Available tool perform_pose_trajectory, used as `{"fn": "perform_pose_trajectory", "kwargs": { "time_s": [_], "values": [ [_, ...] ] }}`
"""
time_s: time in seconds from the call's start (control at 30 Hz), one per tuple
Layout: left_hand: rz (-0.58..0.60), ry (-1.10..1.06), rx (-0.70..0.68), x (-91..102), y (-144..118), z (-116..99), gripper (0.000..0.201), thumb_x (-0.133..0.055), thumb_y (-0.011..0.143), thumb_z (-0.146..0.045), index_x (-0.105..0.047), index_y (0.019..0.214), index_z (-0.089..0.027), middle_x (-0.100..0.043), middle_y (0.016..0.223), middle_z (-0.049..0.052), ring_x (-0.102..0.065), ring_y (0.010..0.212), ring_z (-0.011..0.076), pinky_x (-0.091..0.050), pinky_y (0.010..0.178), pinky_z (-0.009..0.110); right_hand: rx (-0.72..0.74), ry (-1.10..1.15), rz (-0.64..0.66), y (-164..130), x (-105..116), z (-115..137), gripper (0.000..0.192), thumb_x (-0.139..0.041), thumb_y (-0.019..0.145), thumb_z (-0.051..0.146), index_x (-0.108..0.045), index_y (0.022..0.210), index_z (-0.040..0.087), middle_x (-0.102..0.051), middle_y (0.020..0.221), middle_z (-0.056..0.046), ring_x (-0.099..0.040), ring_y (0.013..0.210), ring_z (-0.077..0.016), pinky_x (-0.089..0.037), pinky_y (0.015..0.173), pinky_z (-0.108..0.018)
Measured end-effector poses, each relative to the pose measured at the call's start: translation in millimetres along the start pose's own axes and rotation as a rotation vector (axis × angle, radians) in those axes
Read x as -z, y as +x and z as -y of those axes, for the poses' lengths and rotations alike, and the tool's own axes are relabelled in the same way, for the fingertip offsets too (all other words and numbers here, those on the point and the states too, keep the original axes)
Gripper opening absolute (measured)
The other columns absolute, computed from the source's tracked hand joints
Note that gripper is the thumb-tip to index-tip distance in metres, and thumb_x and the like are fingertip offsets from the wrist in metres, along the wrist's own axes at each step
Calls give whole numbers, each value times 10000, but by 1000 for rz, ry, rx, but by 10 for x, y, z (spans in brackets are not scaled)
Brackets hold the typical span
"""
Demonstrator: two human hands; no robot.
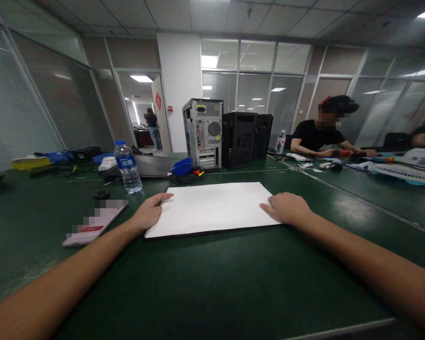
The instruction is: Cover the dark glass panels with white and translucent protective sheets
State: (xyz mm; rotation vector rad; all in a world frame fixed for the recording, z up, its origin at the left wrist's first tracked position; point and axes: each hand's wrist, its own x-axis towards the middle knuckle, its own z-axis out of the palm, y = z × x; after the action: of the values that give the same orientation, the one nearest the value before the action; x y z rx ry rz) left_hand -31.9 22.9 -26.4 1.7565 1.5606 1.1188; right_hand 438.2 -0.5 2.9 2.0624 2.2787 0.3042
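Note:
A white rectangular board [212,208] with a dark underside lies flat on the green table [205,283] in front of me. My left hand [149,212] rests on the board's left edge, fingers stretched along it. My right hand [286,208] lies palm down on the board's right edge. Neither hand visibly lifts it; both only touch its sides.
A water bottle [128,167] and a black cap [101,194] stand to the left, a booklet [94,224] near my left forearm. Three computer towers [203,133] stand behind the board with a blue tray [182,166] and cables. A person [320,130] works at the right table.

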Motion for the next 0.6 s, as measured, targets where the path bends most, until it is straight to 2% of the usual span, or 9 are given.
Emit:
{"fn": "perform_pose_trajectory", "kwargs": {
  "time_s": [0.13, 0.23, 0.27, 0.33, 0.4, 0.47, 0.53, 0.6],
  "values": [
    [-8, -109, -13, -22, -35, -46, 659, -529, 521, -99, -738, 1139, -193, -709, 1332, 79, -632, 1261, 294, -443, 1120, 452, -22, -10, -4, -40, 23, 86, 724, -281, 983, 693, -763, 1067, 159, -718, 974, -193, -676, 942, -354, -527, 749, -477],
    [-5, -186, -25, -49, -69, -113, 650, -501, 470, -110, -749, 1066, -185, -721, 1318, 81, -622, 1286, 302, -461, 1112, 454, 35, -60, -148, -78, 35, 110, 670, -316, 1007, 626, -770, 1016, 133, -721, 1003, -203, -661, 992, -370, -512, 814, -510],
    [-8, -209, -23, -57, -79, -139, 653, -489, 455, -114, -749, 1050, -180, -724, 1313, 84, -620, 1291, 305, -469, 1107, 456, 95, -59, -230, -100, 45, 120, 628, -335, 1017, 586, -765, 1040, 129, -721, 1054, -201, -651, 1030, -366, -501, 857, -517],
    [-30, -246, -9, -68, -93, -194, 661, -466, 433, -117, -747, 1029, -173, -731, 1303, 88, -605, 1314, 303, -474, 1107, 456, 305, 0, -380, -162, 77, 161, 533, -381, 1030, 520, -730, 1173, 143, -696, 1203, -179, -623, 1124, -336, -474, 947, -509],
    [-69, -274, 18, -68, -105, -254, 658, -452, 426, -111, -738, 1015, -172, -740, 1286, 86, -580, 1347, 291, -470, 1118, 446, 576, 96, -455, -236, 110, 240, 487, -448, 1021, 505, -659, 1314, 179, -643, 1341, -150, -583, 1219, -304, -450, 1011, -490],
    [-112, -296, 58, -59, -118, -320, 663, -448, 433, -98, -726, 1030, -174, -745, 1278, 80, -575, 1353, 287, -497, 1097, 442, 789, 154, -483, -303, 128, 349, 523, -531, 985, 530, -603, 1387, 201, -595, 1417, -145, -555, 1269, -301, -443, 1033, -492],
    [-148, -308, 105, -48, -133, -391, 691, -449, 448, -82, -715, 1078, -176, -737, 1294, 72, -598, 1327, 302, -556, 1028, 450, 871, 139, -537, -346, 123, 459, 558, -579, 961, 533, -588, 1395, 183, -584, 1425, -171, -560, 1259, -323, -460, 1009, -508],
    [-176, -314, 144, -42, -150, -466, 722, -455, 466, -63, -707, 1133, -175, -711, 1341, 62, -622, 1296, 318, -597, 959, 451, 884, 69, -616, -365, 101, 538, 503, -579, 973, 471, -605, 1358, 149, -611, 1378, -196, -592, 1197, -332, -488, 955, -501]
  ]
}}
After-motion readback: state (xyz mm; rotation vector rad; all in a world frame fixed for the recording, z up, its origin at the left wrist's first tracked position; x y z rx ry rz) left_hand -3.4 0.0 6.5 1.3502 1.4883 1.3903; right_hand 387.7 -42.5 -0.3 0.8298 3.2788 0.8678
